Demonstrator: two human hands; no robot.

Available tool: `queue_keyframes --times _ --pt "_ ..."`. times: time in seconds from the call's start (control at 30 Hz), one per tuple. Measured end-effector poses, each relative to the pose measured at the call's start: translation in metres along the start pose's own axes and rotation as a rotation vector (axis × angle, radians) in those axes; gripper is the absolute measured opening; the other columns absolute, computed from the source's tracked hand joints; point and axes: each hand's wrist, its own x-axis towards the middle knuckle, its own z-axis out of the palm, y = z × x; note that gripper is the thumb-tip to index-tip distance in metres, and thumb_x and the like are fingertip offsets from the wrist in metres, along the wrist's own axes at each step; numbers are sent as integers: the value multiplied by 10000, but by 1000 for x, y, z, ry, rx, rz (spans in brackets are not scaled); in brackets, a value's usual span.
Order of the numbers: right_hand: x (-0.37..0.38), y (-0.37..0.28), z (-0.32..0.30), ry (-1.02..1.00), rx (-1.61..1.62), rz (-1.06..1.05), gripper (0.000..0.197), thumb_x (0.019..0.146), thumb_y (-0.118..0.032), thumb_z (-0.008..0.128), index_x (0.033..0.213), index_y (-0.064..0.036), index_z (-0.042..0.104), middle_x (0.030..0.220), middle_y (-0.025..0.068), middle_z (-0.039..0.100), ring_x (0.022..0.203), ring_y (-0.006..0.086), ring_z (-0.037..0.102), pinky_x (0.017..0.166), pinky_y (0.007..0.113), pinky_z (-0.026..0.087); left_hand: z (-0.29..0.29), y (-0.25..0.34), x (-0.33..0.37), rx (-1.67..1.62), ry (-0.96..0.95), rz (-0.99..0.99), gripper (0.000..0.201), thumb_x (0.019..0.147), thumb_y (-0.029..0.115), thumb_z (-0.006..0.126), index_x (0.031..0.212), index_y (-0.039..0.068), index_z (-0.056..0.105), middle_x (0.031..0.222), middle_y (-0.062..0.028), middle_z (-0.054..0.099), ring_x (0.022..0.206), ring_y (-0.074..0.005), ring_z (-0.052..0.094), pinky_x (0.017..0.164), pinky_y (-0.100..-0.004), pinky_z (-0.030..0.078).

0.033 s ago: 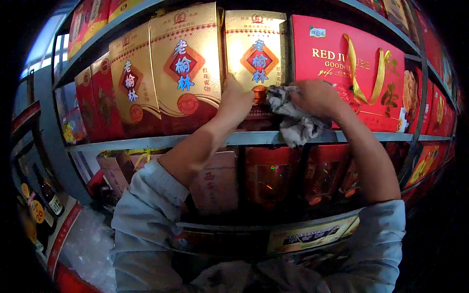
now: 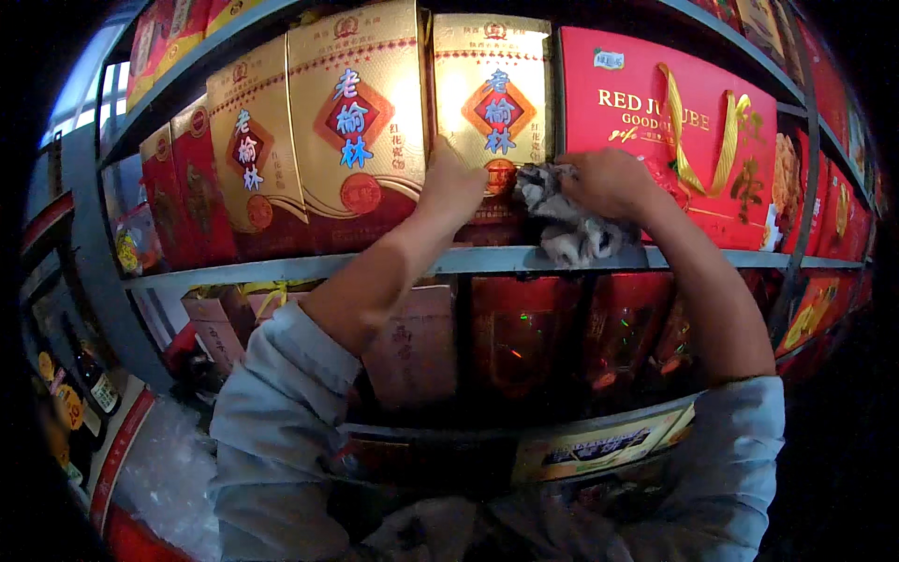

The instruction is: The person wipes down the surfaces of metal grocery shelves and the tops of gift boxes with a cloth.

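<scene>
My left hand [image 2: 454,185] grips the lower left edge of a gold and dark red gift box [image 2: 493,84] standing on the shelf, its thumb pointing up along that side. Bunched in my right hand [image 2: 607,185] is a grey, crumpled cloth [image 2: 579,236], held against the lower right part of the same box. The cloth's loose end hangs in front of the shelf edge [image 2: 496,260]. Right of the box stands a red gift box [image 2: 585,103] with yellow ribbon handles, partly covered by my right hand. Another gold box [image 2: 351,56] stands just left of my left hand.
More gold and red boxes [image 2: 245,103] line the shelf to the left. Dark red boxes [image 2: 520,328] and a pinkish box [image 2: 409,347] fill the shelf below. A pale box [image 2: 599,447] lies lower still. Dark bottles [image 2: 96,384] stand at the far left.
The hanging end of the cloth has drawn up slightly, and the view has shifted a little. Both hands keep nearly the same places at the gold box.
</scene>
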Motion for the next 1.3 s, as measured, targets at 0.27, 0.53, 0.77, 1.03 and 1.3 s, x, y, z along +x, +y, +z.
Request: queue_keyframes --times 0.27,0.53,0.77,1.03,1.3 --pt "19 -35 -11 -310 -265 91 419 770 -349 411 980 -6 527 936 191 580 886 307 566 774 419 440 2 4 3 -7 18 -119 546 724 112 538 1173 -47 270 1103 -216 447 1031 -249 445 849 -326 359" --pt "23 -20 -1 -209 100 -23 541 764 -385 468 1140 1 422 1043 227 525 1004 342 494 863 394 388 3 -12 13 -133 -32 -19 725 685 98 531 1260 -98 135 1204 -292 358 1122 -345 389 934 -338 317" --pt "16 4 9 21 243 -103 437 780 -382 473 1072 -61 514 1005 191 556 948 312 533 843 375 398 -2 -12 -3 -146 -12 122 752 693 138 581 1262 -87 142 1234 -281 325 1148 -352 349 965 -341 276" --pt "62 5 -73 269 244 26 430 801 -380 467 901 25 570 782 133 598 709 176 550 690 324 424 -36 -18 -34 232 -214 566 530 745 89 512 1221 -26 308 1203 -246 374 1076 -354 427 918 -370 336" --pt "147 6 -87 352 573 263 469 807 -410 447 963 12 576 895 124 594 825 198 545 756 302 410 -27 -16 -30 782 -578 641 218 757 150 461 816 -21 583 891 -219 554 857 -314 554 701 -425 460"
